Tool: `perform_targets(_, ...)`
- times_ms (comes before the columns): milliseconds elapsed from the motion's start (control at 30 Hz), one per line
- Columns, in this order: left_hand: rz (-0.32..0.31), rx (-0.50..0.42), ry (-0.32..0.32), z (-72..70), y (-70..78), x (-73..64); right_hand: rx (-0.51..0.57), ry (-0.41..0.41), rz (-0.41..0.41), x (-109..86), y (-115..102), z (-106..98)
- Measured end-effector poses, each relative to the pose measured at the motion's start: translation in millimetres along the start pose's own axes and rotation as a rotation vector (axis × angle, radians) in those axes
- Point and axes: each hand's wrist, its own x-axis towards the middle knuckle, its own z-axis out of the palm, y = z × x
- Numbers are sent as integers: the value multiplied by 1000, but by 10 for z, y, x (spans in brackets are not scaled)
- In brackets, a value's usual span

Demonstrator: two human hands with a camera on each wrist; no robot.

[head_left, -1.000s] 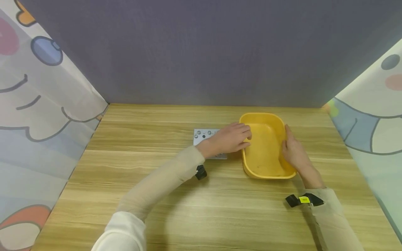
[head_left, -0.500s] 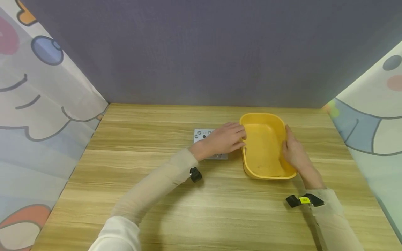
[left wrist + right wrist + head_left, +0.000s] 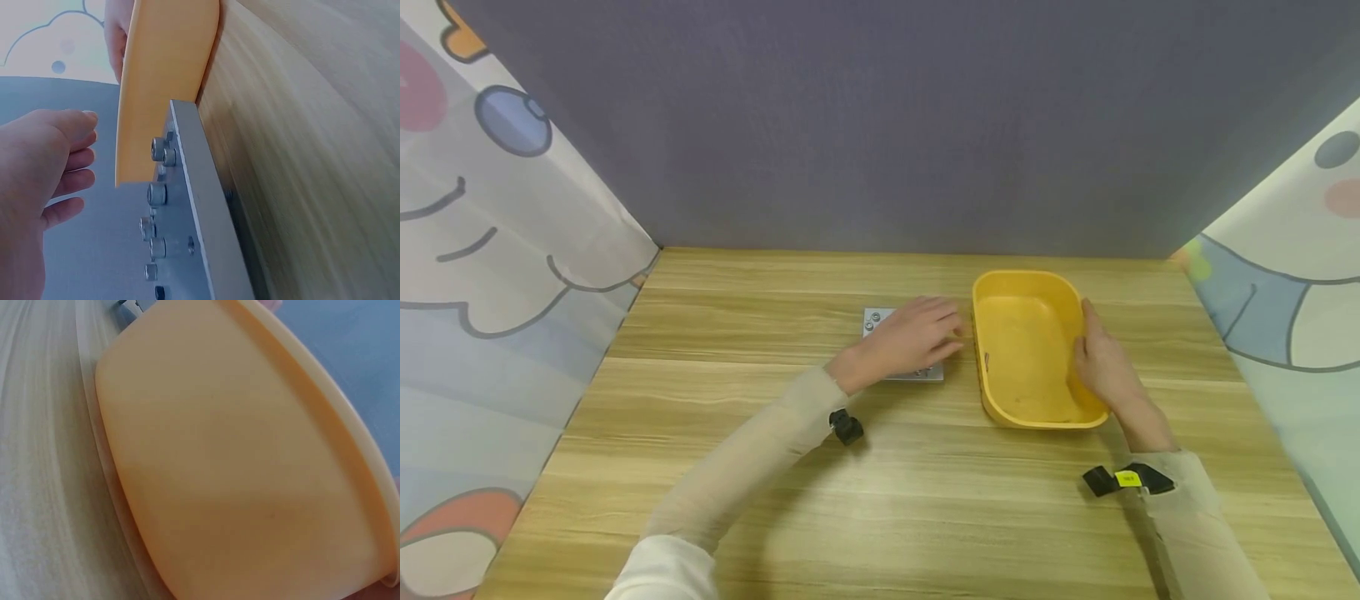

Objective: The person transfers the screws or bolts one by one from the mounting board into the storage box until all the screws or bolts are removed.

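A yellow plastic tub (image 3: pixel 1028 392) stands on the wooden table (image 3: pixel 925 500), right of centre. My right hand (image 3: pixel 1101 360) holds its right wall, thumb along the rim. Just left of the tub lies a small grey metal plate (image 3: pixel 874 320) with several screws (image 3: pixel 157 194) standing in it. My left hand (image 3: pixel 917 335) hovers over that plate, fingers loosely curled and holding nothing I can see. In the left wrist view the left hand (image 3: pixel 44 162) is a little off the plate (image 3: pixel 200 206), with the tub (image 3: pixel 156 75) beyond. The tub's wall (image 3: pixel 231 462) fills the right wrist view. A tiny dark speck (image 3: pixel 986 360) lies inside the tub.
A purple-grey panel (image 3: pixel 880 125) closes the back of the table. Cartoon-printed cloth hangs along the left side (image 3: pixel 490 275) and the right side (image 3: pixel 1292 292). Bare wood stretches across the table's front and left.
My left hand has drawn back leftward from the tub's left rim and now sits over the metal plate. The right hand and the tub have stayed put.
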Motion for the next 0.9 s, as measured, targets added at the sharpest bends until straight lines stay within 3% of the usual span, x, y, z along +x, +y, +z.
perform_targets(200, -11, -20, 7, -5, -21, -88, 17, -5, 5, -7, -1, -10)
perform_targets(633, -13, -84, 97, 13, -113, -292, 14, -28, 25, 5, -5, -11)
perform_targets(900, -52, -72, 89, -6, -129, -413, 26, -44, 42, -4, -6, -16)
